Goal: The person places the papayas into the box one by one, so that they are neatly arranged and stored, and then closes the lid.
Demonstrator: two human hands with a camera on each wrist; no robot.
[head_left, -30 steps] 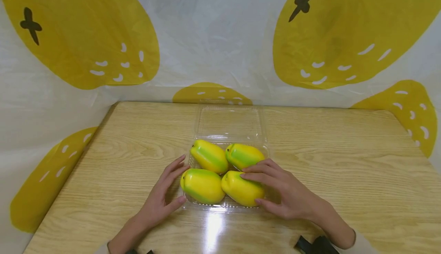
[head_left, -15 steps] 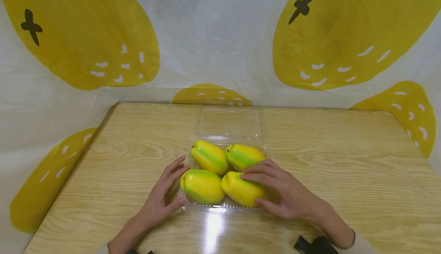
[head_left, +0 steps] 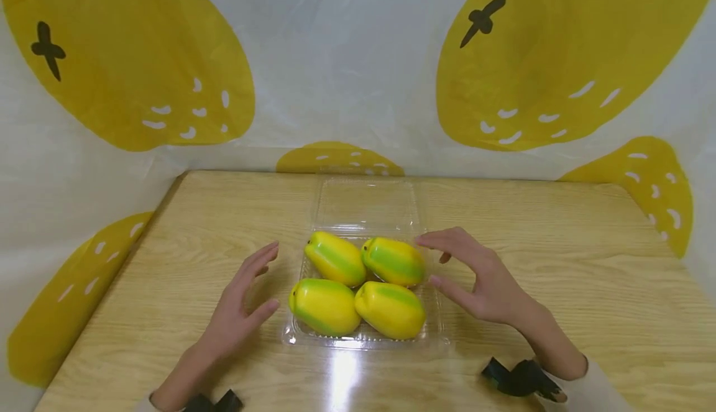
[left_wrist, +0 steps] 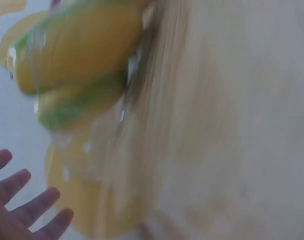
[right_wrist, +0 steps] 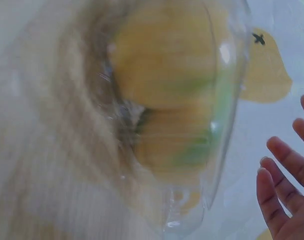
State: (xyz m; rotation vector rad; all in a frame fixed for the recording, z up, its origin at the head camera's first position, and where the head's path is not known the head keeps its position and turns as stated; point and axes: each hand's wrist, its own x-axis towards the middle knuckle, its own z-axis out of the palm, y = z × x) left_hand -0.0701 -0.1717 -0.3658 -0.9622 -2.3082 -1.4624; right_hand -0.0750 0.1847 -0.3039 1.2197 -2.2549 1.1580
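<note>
Several glossy yellow-and-green model papayas sit in two rows in a clear plastic clamshell box (head_left: 369, 344). Its lid (head_left: 366, 204) is folded back, away from me. The front left papaya (head_left: 325, 307) lies nearest my left hand (head_left: 235, 312), which hovers left of the box with loose, spread fingers and holds nothing. Around the right edge of the box, my right hand (head_left: 483, 275) is held with bent, relaxed fingers, close to the back right papaya (head_left: 394, 261). Beside it lies the front right papaya (head_left: 390, 311). Both wrist views are blurred but show the fingers apart from the fruit.
The box rests on a light wood-grain table (head_left: 559, 244). A white cloth (head_left: 347, 58) printed with big yellow fruit hangs behind and at the sides. Black straps (head_left: 520, 377) are at my wrists, below the sleeves.
My right hand has let go of the front right papaya and moved up and right. My left hand has drawn back to the left, away from the box. The papayas stay in place.
</note>
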